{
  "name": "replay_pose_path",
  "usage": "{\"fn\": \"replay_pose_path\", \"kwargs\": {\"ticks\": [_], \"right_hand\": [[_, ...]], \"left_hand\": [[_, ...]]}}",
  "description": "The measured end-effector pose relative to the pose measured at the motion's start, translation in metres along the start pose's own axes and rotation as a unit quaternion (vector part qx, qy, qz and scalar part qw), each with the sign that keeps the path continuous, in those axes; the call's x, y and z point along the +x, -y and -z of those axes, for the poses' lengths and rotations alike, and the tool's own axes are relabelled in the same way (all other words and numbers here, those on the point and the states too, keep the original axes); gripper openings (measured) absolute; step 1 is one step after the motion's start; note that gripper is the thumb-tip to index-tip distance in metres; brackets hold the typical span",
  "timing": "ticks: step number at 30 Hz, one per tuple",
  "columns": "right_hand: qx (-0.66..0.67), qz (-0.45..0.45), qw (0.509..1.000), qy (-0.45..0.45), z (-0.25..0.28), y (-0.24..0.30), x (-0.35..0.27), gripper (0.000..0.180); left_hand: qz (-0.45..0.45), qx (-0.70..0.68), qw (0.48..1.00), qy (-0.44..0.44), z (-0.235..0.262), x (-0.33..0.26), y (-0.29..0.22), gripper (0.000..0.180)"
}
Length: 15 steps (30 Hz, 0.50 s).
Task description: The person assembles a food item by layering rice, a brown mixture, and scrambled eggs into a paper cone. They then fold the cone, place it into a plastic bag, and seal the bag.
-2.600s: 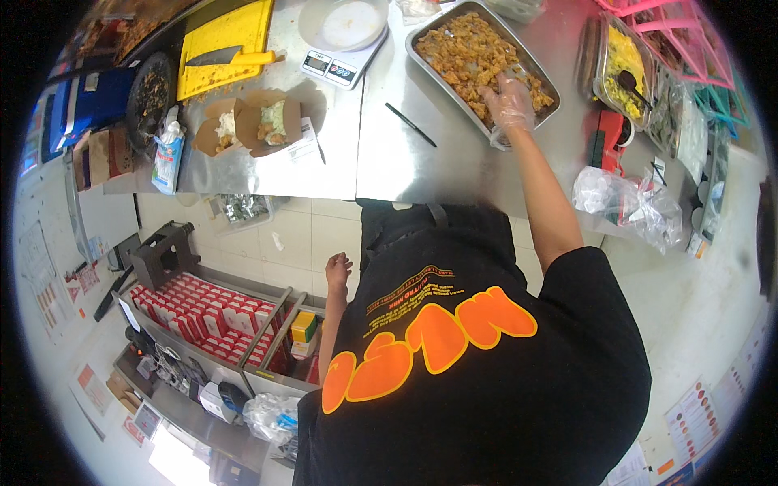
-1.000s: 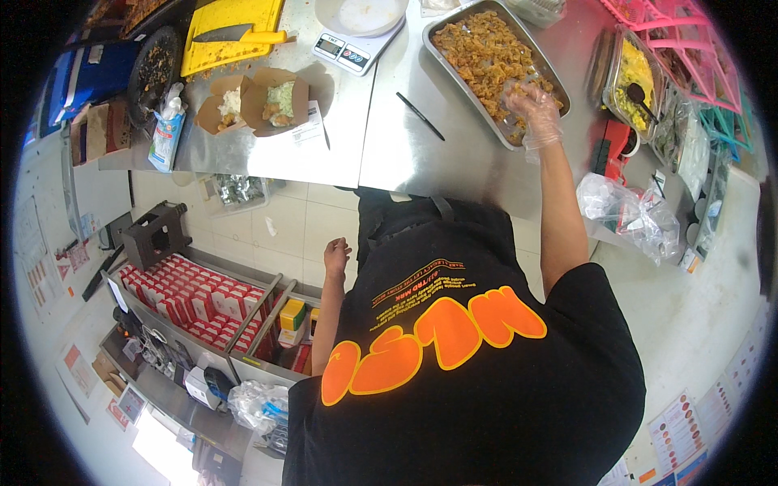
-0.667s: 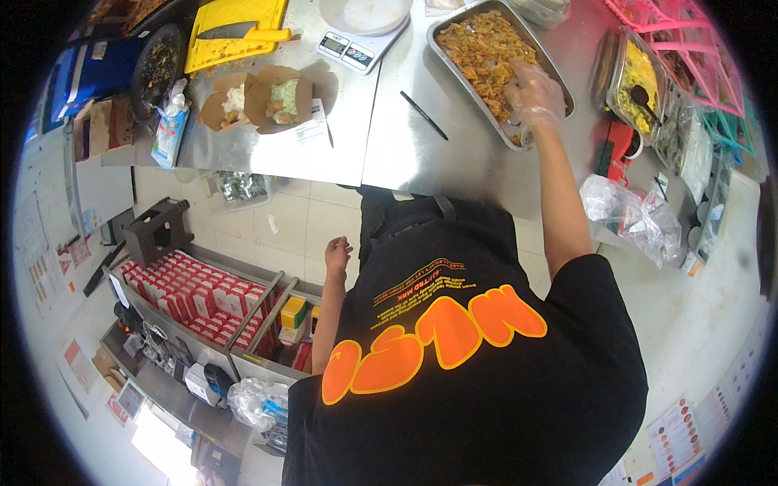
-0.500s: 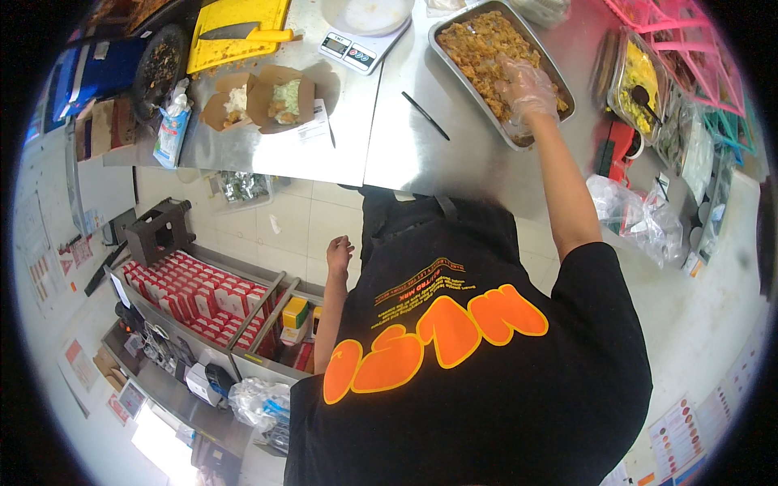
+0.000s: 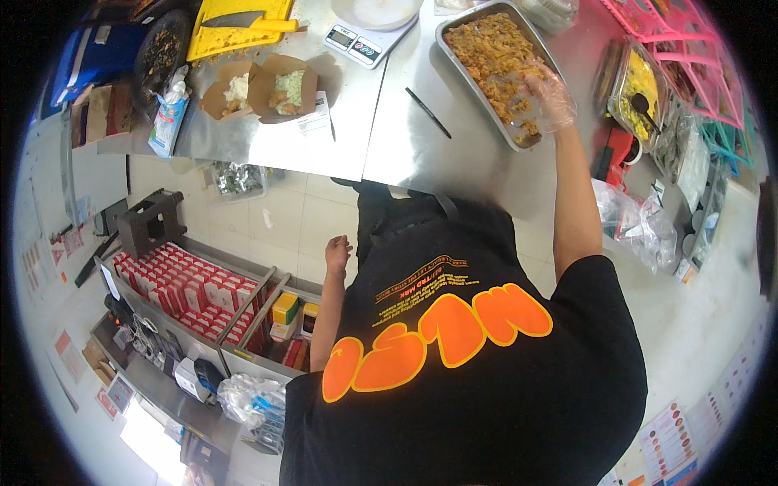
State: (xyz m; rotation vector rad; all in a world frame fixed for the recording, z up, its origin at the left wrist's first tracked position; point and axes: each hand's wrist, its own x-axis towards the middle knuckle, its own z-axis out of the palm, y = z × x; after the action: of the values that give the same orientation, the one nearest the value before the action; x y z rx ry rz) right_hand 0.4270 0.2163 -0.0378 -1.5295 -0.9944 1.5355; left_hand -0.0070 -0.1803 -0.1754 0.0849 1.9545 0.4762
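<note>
Plastic, clear and loose, covered your right hand (image 5: 551, 99), which was over the right-hand rim of the metal tray (image 5: 478, 91), its bent fingers turned in toward the brown fried pieces (image 5: 485, 44); whether they pinched a piece or only pressed against each other could not be told from above; half a second earlier that hand lay farther in, over the middle of the food, and it had since drawn out toward the rim, so that more of the tray's bare floor showed near its lower end; your bare left hand (image 5: 338, 253) had stayed almost where it was, down off the counter at your left side, fingers loosely curled, the fingertips too small to show whether they met; the tray sat slantwise on the right part of the steel counter (image 5: 397, 146), its near corner set back from the front edge, with steel between that corner and your body; to its left you had a broader stretch, the black pen (image 5: 428, 112) lying across it, before the white scale (image 5: 366, 47) and, farther off, two open cardboard boxes (image 5: 309, 87); to its right a narrower strip led toward the yellow food (image 5: 642, 74); at the far end a clear plastic box (image 5: 551, 12) stood just beside the rim, the tightest side for you.
</note>
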Motion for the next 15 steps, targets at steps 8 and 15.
{"fn": "replay_pose_path", "kwargs": {"ticks": [8, 15], "right_hand": [[0.034, 0.004, 0.997, -0.070, 0.005, -0.024, 0.000, 0.038], [-0.095, -0.029, 0.980, -0.175, 0.007, -0.024, 0.002, 0.034]], "left_hand": [[-0.003, 0.005, 1.000, 0.000, 0.000, 0.001, -0.012, 0.036], [-0.029, 0.011, 1.000, 0.000, 0.001, 0.001, -0.030, 0.038]]}}
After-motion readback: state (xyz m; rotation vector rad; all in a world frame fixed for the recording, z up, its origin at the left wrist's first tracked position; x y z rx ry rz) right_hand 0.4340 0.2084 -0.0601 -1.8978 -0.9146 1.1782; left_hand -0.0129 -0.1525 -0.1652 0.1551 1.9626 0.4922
